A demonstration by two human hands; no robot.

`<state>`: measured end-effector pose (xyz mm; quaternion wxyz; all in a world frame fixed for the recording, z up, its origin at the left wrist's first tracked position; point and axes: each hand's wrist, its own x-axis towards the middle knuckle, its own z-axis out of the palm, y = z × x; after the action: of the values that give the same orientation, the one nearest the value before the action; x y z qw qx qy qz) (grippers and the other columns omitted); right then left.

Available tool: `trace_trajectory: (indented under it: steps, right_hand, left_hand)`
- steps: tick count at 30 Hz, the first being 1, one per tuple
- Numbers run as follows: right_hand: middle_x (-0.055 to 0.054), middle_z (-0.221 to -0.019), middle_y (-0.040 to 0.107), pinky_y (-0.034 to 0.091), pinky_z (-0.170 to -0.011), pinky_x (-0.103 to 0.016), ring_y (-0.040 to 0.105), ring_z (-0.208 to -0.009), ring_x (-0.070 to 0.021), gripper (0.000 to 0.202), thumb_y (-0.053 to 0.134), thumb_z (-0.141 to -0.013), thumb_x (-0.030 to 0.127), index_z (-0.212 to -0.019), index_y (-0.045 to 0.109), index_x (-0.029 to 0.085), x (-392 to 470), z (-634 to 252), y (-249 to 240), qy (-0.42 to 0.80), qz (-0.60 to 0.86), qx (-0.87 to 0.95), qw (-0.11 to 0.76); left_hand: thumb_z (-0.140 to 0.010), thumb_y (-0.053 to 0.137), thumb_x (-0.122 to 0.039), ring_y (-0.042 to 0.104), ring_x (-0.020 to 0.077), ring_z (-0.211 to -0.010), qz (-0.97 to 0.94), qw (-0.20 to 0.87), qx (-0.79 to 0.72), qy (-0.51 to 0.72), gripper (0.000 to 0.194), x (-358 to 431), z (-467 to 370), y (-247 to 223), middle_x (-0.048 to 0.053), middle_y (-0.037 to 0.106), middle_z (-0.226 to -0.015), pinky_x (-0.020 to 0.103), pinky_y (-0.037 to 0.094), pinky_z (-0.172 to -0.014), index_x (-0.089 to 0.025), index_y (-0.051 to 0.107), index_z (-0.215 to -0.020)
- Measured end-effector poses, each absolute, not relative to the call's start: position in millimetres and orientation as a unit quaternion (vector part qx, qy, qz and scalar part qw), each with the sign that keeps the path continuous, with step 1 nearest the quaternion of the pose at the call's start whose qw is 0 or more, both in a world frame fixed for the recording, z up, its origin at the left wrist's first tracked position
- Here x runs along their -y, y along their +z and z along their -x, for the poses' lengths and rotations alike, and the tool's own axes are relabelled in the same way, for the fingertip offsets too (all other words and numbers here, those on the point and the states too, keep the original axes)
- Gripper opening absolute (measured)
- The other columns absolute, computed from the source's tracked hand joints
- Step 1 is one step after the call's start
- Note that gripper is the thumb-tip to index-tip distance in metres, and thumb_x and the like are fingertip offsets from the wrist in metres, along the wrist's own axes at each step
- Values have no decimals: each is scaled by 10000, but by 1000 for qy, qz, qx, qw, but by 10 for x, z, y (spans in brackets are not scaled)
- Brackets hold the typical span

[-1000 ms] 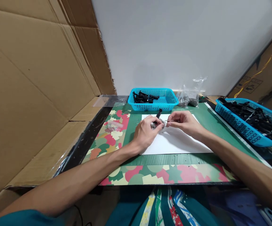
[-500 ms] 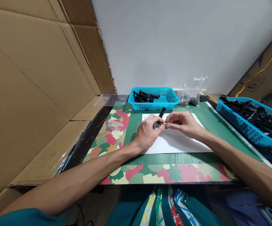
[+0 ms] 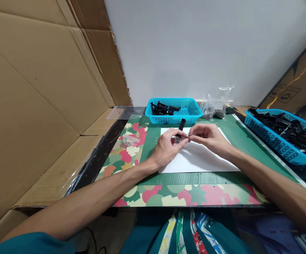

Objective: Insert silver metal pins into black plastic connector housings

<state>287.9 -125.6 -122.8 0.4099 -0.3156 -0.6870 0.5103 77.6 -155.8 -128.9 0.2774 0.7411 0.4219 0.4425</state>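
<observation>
My left hand [image 3: 167, 147] is closed on a narrow black plastic part [image 3: 182, 124], whose upper end sticks up past the fingers; the lower end is hidden. My right hand [image 3: 209, 137] pinches a thin metal tool [image 3: 193, 135], its tip meeting the left fingertips. Whether that tool has one arm or two I cannot tell. Small shiny metal pieces [image 3: 178, 139] show through the gap between the left thumb and forefinger. Both hands are over a white sheet of paper [image 3: 197, 162].
A blue basket [image 3: 187, 119] with some black parts stands at the back. Another blue basket [image 3: 277, 143], heaped with black parts, is at the right. Clear bags of small pieces [image 3: 217, 111] lean on the wall. A small plastic bag [image 3: 130, 140] lies left; cardboard [image 3: 41, 88] walls that side.
The black part has tipped slightly more upright in my left hand. My right hand has shifted a little up and right, with the metal tool still pinched. The baskets have stayed put.
</observation>
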Motion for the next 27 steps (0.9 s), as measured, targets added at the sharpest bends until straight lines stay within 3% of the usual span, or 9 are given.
trace_trajectory:
  steps: [16,23,27]
  right_hand:
    - [-52,-814,751,388,-599,-280,655,-736,-166,356,879,-795,464,-888,673,189,1279,-2865,-1157,542,334,675,374]
    - [-67,-855,753,409,-604,-280,669,-781,-181,370,870,-801,490,-909,687,187,1279,-2867,-1161,530,330,688,369]
    - [-33,-803,683,370,-565,-273,569,-698,-142,369,815,-858,533,-933,719,184,1268,-2882,-1183,494,334,713,368]
  left_hand:
    - [-986,688,-299,681,190,-918,-742,295,-411,440,110,1552,-762,-1311,66,713,-1038,308,580,-763,-195,724,-991]
    - [-1005,648,-296,679,191,-921,-743,312,-408,428,111,1527,-756,-1343,66,705,-1044,318,577,-779,-191,684,-996]
    - [-1016,628,-306,659,181,-882,-741,315,-417,422,121,1528,-752,-1348,61,693,-1028,302,557,-737,-193,666,-994]
